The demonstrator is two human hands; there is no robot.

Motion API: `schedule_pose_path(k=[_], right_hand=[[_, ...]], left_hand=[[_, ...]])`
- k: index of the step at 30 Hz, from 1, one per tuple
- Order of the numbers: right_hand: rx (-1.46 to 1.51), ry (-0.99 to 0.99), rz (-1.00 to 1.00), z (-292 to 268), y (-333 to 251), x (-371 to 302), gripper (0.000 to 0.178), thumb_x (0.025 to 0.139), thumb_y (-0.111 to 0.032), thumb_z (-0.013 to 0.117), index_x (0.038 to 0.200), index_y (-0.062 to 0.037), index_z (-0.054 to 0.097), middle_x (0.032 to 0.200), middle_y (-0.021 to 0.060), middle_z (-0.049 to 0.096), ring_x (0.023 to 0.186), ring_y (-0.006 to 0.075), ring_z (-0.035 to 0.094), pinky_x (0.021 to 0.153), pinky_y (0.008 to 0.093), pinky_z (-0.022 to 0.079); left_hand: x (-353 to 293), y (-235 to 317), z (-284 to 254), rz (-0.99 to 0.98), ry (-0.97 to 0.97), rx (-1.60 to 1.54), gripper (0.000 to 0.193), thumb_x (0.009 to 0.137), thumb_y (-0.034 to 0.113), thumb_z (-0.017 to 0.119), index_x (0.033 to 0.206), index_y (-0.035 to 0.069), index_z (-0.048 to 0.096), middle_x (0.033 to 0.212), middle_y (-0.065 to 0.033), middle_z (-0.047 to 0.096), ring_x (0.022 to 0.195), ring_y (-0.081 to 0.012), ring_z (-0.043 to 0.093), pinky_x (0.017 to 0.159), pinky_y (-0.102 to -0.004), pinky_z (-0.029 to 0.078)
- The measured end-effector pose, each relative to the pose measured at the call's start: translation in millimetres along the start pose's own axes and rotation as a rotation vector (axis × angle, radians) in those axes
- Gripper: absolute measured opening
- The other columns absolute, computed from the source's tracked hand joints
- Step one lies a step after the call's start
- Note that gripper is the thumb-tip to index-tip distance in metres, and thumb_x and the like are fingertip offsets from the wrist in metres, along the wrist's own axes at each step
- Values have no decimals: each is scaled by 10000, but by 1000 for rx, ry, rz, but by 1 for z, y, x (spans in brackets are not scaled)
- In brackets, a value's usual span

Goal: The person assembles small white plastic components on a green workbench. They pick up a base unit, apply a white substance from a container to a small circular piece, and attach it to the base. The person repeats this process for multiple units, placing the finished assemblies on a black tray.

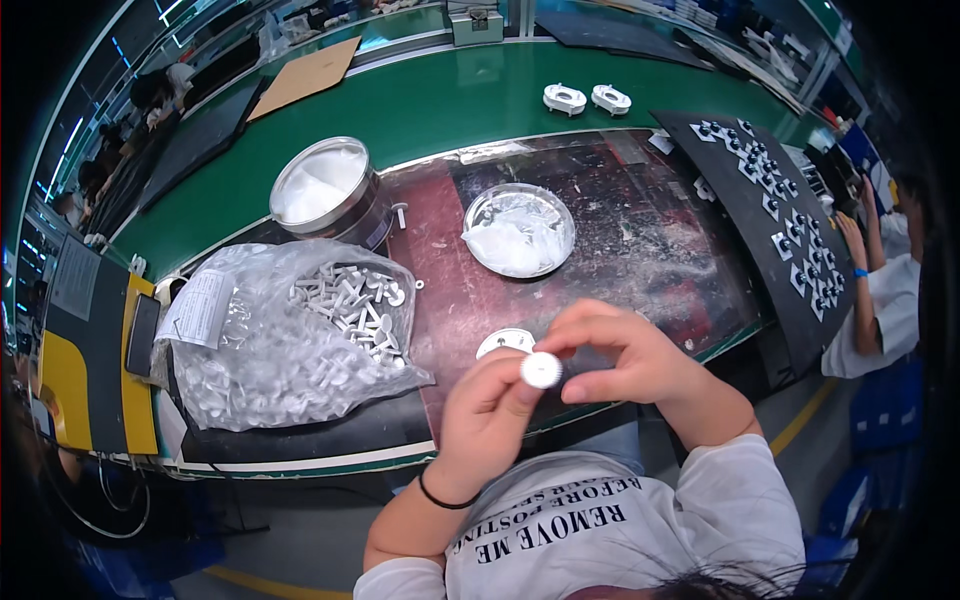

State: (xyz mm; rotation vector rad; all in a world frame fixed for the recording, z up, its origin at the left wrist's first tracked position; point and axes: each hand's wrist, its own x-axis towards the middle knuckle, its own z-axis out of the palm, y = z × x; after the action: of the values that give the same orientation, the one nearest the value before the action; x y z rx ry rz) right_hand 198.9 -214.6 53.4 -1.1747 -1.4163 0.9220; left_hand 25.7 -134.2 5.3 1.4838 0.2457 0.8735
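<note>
A: State of the hands?
B: Left hand pinched a small white round plastic disc between thumb and index finger. Right hand was half curled, thumb and index fingertip parted beside the disc; contact could not be told.
A: How was the step best handled?
B: My judgement: a light pinch, the disc's face clear of the thumb, right fingertips brought only to the rim to avoid tilting it. Rim blurred; edge detail unrecorded.
A: Disc position?
B: Between the 2 hands, at the left fingertips. Just beyond them, 1 white round plastic plate with small holes, partly hidden. Farther off, a round silvery metal dish; to the left, a clear plastic bag of white stemmed plastic parts.
</note>
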Motion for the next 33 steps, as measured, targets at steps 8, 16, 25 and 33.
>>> schedule_pose_path(k=[8,16,25,33], right_hand=[[-312,241,278,-80,17,27,242,824,-164,661,1026,-33,644,954,45,624,906,139,573,839,298,446],[-995,496,269,-200,123,122,533,717,-399,717,1137,-86,620,1258,131,507,1193,286,453,996,386,368],[-1097,551,486,-249,164,227,1026,504,-719,719,1343,-182,471,1501,173,187,1400,371,107,1084,561,180],[-1260,331,477,-237,172,276,979,533,-772,637,1218,-73,591,1388,204,394,1329,335,308,1086,434,242]], left_hand=[[26,8,-59,-18,207,96,186,935,148,543,987,-24,591,934,-62,572,843,-121,524,767,-253,415],[67,-20,-85,63,141,371,194,944,165,528,1014,-5,589,930,-41,581,855,-117,514,796,-257,409],[66,-16,-89,143,49,465,181,923,148,545,948,-23,599,859,-76,555,772,-152,520,705,-267,412],[65,-13,-92,73,27,432,186,922,154,542,935,-24,594,857,-80,562,753,-148,534,688,-265,431]])
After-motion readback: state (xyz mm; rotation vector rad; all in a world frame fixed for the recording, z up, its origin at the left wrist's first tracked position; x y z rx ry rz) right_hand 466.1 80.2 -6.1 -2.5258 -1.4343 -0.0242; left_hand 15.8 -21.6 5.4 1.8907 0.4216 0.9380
